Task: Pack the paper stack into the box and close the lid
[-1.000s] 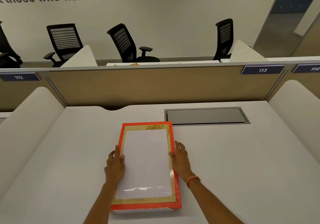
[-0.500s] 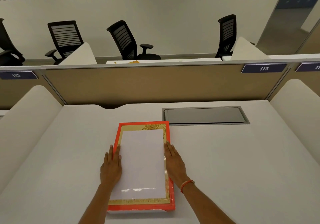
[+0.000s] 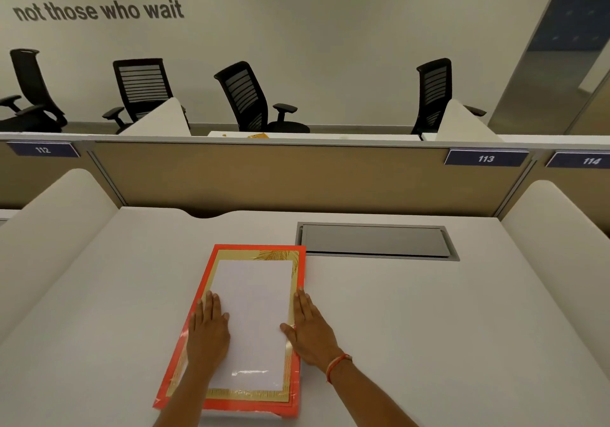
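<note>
A flat orange box with a gold inner border lies on the white desk in front of me, lengthways away from me. A white rectangle, the lid's clear window or the paper stack's top sheet, fills its middle. My left hand lies flat, palm down, on the box's left side, fingers together. My right hand lies flat on the box's right edge, thumb on the white sheet. An orange thread band circles my right wrist. Neither hand grips anything.
A grey cable hatch is set into the desk just behind the box's right corner. Beige partitions with rounded white side screens enclose the desk. Black office chairs stand beyond, by a lettered wall.
Both hands have stayed flat on the box sides, sliding slightly toward me. The box now sits angled a little to the left. The camera view tilted upward.
</note>
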`<state>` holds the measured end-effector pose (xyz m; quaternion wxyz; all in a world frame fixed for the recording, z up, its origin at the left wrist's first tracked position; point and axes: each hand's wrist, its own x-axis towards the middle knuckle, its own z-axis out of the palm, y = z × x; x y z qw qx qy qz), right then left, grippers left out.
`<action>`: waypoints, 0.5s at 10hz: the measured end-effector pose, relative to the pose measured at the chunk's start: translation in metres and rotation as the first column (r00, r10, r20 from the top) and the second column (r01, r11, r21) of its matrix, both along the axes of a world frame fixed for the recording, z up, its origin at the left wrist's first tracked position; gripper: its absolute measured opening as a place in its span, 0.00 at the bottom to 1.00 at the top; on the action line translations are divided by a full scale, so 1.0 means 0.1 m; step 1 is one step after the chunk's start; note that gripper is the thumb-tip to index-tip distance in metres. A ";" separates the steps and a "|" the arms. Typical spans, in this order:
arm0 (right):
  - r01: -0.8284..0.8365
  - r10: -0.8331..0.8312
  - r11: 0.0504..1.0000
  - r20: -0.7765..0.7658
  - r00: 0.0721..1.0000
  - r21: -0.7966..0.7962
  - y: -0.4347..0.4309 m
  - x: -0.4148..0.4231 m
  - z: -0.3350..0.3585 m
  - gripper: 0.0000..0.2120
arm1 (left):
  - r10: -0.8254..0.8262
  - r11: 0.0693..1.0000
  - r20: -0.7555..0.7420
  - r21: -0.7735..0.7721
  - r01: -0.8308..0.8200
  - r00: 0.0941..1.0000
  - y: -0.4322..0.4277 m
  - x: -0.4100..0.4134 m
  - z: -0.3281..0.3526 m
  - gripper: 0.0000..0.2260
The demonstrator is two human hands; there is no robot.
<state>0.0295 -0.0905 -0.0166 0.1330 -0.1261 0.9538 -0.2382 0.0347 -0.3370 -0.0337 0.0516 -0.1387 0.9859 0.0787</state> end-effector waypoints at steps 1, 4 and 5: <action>-0.046 0.046 0.998 0.001 0.999 0.034 0.04 0.00 0.11 0.55 | -0.035 0.999 0.027 0.020 0.034 0.999 0.02 0.00 0.11 0.25; -0.048 0.048 0.997 0.011 0.999 0.065 0.03 0.07 0.17 0.55 | -0.059 0.998 0.050 0.036 0.057 0.997 -0.01 0.03 0.06 0.23; -0.031 0.033 0.990 -0.013 0.999 0.135 0.13 0.08 0.19 0.52 | -0.010 0.998 -0.028 0.065 0.011 1.000 0.06 0.00 -0.03 0.24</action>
